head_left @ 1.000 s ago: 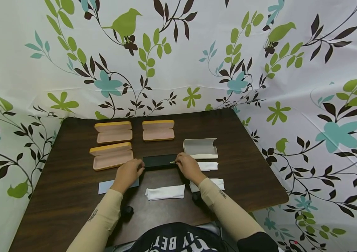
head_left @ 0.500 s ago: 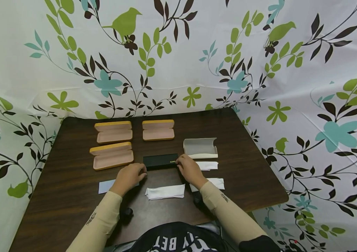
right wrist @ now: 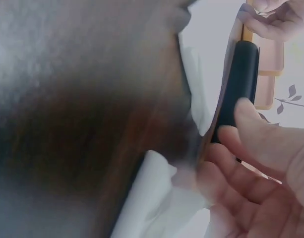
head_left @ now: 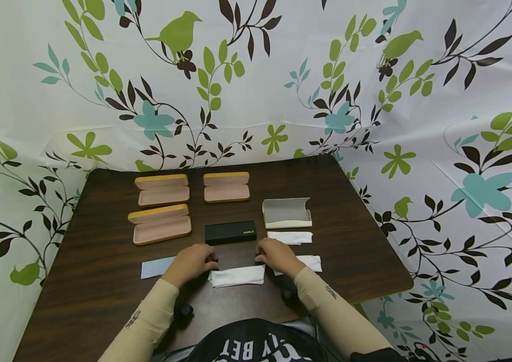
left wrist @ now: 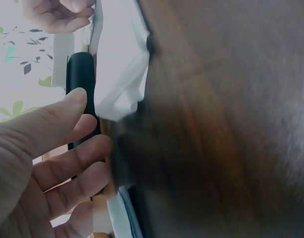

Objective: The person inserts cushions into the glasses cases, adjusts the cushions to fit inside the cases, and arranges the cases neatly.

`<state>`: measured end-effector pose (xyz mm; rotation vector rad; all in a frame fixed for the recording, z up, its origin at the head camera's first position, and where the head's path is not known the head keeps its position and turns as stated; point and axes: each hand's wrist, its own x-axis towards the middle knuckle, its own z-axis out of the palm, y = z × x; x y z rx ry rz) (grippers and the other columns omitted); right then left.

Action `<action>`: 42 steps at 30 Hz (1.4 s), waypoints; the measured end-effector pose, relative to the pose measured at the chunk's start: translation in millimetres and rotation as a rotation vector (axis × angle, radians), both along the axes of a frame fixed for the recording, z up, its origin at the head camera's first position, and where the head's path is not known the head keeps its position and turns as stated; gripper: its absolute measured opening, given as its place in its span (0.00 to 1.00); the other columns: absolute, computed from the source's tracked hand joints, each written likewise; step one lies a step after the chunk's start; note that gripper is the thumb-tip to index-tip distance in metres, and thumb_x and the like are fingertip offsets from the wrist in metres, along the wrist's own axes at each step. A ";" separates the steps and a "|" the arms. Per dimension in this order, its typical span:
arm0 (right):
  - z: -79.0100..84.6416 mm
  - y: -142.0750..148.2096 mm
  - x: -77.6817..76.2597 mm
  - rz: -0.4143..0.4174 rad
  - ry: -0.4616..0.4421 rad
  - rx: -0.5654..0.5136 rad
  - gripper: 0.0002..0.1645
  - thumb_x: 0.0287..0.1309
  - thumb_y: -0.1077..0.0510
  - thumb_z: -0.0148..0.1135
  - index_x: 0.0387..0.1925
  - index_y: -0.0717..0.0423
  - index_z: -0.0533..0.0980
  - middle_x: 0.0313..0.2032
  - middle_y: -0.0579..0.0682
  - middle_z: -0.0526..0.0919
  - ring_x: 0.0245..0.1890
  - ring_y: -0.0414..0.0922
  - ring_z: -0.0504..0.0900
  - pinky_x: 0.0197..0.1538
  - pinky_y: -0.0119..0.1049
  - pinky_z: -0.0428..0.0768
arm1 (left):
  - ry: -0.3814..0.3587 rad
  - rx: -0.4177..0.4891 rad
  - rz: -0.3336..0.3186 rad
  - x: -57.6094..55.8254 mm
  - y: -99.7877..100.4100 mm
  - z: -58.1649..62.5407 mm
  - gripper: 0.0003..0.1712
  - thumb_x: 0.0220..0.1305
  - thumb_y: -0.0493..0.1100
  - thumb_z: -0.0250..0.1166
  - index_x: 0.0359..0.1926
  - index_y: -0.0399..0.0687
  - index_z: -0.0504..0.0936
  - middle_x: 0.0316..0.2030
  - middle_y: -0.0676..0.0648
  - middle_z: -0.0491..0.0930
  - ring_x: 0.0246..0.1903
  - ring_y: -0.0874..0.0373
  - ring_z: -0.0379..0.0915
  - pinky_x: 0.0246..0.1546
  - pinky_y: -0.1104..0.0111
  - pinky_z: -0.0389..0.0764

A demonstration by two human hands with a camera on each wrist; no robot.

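Seemingly at the step of taking up the folded white cloth (head_left: 237,276), flat on the desk (head_left: 233,304), with left hand (head_left: 191,263) and right hand (head_left: 278,257) near its ends in loosely curled grip, pinching nothing; next likely needing a pinch at both ends, short of the black case (head_left: 230,233) beyond

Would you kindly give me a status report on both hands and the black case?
Left hand, right hand: both empty, near white cloth. Black case closed, held by neither. No obstruction seen before it.
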<state>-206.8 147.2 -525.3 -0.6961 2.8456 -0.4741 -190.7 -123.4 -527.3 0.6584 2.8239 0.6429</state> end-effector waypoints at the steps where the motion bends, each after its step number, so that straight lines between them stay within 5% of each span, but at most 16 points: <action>1: -0.1 0.1 1.5 0.012 -0.017 0.013 0.09 0.53 0.51 0.71 0.30 0.50 0.79 0.26 0.41 0.77 0.26 0.36 0.74 0.31 0.33 0.74 | -0.009 0.007 -0.002 1.5 0.9 0.6 0.09 0.55 0.50 0.72 0.31 0.54 0.82 0.24 0.59 0.76 0.24 0.65 0.70 0.25 0.66 0.74; 11: 0.0 -3.6 12.5 0.085 -0.054 0.103 0.19 0.42 0.47 0.77 0.30 0.52 0.78 0.22 0.41 0.73 0.23 0.37 0.70 0.28 0.33 0.72 | 0.012 0.000 -0.049 11.2 6.9 -7.4 0.18 0.44 0.52 0.78 0.27 0.51 0.78 0.20 0.58 0.70 0.21 0.65 0.63 0.22 0.68 0.68; 22: -2.7 -7.4 13.4 0.076 -0.074 0.123 0.15 0.45 0.52 0.75 0.18 0.47 0.74 0.19 0.39 0.74 0.20 0.37 0.70 0.25 0.32 0.70 | 0.035 -0.008 -0.089 13.1 6.3 -15.0 0.17 0.50 0.49 0.75 0.21 0.56 0.72 0.18 0.60 0.67 0.19 0.66 0.61 0.22 0.71 0.65; 28: -0.6 -7.3 13.9 0.115 -0.044 0.154 0.14 0.47 0.51 0.74 0.19 0.46 0.75 0.24 0.39 0.73 0.24 0.37 0.71 0.27 0.32 0.71 | 0.014 0.010 -0.124 11.5 1.7 -12.4 0.17 0.54 0.49 0.73 0.20 0.56 0.71 0.18 0.60 0.67 0.19 0.67 0.61 0.22 0.71 0.65; 37: 6.3 -4.9 4.8 0.119 -0.047 0.086 0.17 0.51 0.49 0.71 0.19 0.46 0.71 0.17 0.37 0.69 0.19 0.35 0.65 0.24 0.30 0.65 | -0.025 0.073 -0.152 7.3 -6.6 0.1 0.14 0.57 0.49 0.70 0.24 0.55 0.72 0.19 0.60 0.67 0.20 0.67 0.60 0.21 0.72 0.63; 42: 9.4 -4.7 -2.5 0.130 -0.036 0.044 0.12 0.54 0.49 0.70 0.23 0.47 0.75 0.21 0.38 0.75 0.21 0.35 0.68 0.27 0.31 0.69 | -0.019 0.100 -0.143 2.2 -10.8 4.9 0.12 0.58 0.48 0.69 0.26 0.54 0.74 0.20 0.60 0.68 0.20 0.67 0.61 0.22 0.72 0.65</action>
